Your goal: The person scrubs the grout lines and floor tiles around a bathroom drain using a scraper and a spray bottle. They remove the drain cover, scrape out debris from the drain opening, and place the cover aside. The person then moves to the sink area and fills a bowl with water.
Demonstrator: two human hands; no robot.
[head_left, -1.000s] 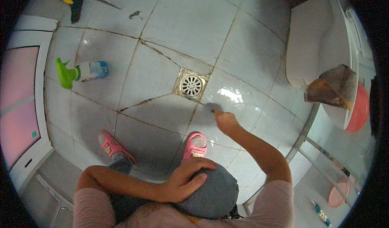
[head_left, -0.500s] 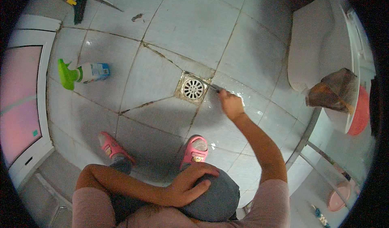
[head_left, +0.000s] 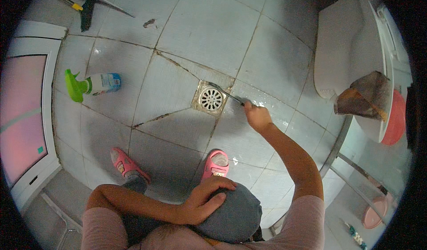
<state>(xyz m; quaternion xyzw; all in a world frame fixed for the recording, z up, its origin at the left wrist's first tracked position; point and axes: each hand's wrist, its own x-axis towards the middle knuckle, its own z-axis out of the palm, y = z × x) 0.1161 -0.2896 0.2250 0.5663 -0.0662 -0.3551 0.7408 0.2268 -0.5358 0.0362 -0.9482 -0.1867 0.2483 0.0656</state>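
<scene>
My right hand [head_left: 258, 117] is closed around the dark handle of a thin, brush-like tool [head_left: 232, 97]. The tool slants left, and its narrow head touches the upper edge of the square floor drain [head_left: 211, 99]. This drain has a round metal grate with dark slots and a grimy, brownish frame. My left hand [head_left: 208, 201] lies over my grey-trousered right knee [head_left: 238, 214], fingers spread and nothing in them. Both feet, in pink slippers [head_left: 217, 162], are on the tiles below the drain.
A white spray bottle [head_left: 105, 83] with a green trigger head lies on its side at left, near a white-framed door [head_left: 52, 98]. Tools with long handles [head_left: 86, 14] lie far left. A white basin or tub [head_left: 336, 50], brown bag [head_left: 364, 98] and red basin [head_left: 395, 116] are at right.
My right hand has shifted slightly right with the tool, and more of the shaft and head now shows along the drain's upper edge. My left hand stays on the knee.
</scene>
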